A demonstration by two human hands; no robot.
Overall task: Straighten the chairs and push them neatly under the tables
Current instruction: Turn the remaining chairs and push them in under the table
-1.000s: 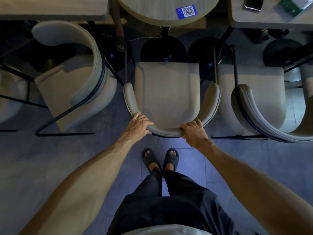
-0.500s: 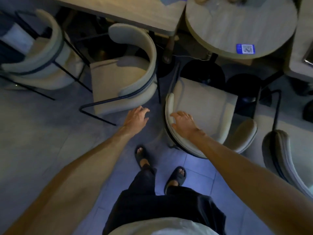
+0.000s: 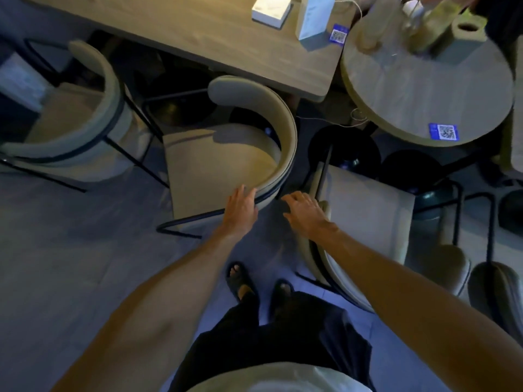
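Head view looked down on a beige chair (image 3: 220,162) turned askew beside the rectangular table (image 3: 181,38): its curved backrest (image 3: 285,137) swept round the right side and its seat faced left, not toward the table, so it sat only partly under the table edge. Left hand (image 3: 240,209) was at the near end of that backrest, fingers extended and slightly spread, fingertips touching or just short of the rim; no grasp closed yet. Right hand (image 3: 304,210) hung just beside it to the right, fingers loosely apart, holding nothing, over the gap between this chair and the neighbouring chair (image 3: 365,210) at the round table (image 3: 424,86). Left hand was nearer. Both arms reached forward, nearly straight, palms down. Judged next: grip the backrest end, swing it toward the person so the seat faces the table, then push in.
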